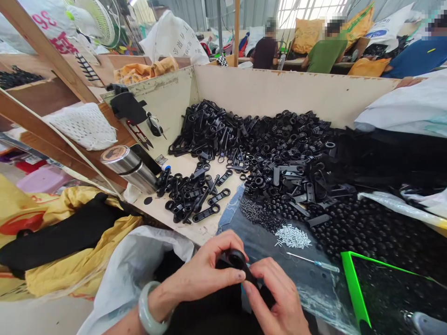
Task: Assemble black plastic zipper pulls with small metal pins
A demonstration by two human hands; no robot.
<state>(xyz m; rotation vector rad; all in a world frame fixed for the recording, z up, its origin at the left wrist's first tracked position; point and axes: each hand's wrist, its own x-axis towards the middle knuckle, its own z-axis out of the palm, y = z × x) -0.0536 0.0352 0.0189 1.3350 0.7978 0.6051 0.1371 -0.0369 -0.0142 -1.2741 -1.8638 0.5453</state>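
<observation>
Both hands meet at the table's front edge around a black plastic part (237,258) with a rounded, ring-like end. My left hand (206,267) grips that rounded end between thumb and fingers, and a pale bangle circles the wrist. At the part's lower end, my right hand (275,293) pinches it with thumb and forefinger; a bit of light blue shows beside the thumb. Just beyond the hands lie a heap of small silver pins (293,236) and a screwdriver (313,262) with a clear handle.
Black handle-like parts (195,193) lie at the left, with a big pile of black parts (279,144) behind. Black balls (363,232) spread at right beside a green-rimmed tray (354,288). A steel flask (129,167) stands left. Several people work beyond the back board (296,93).
</observation>
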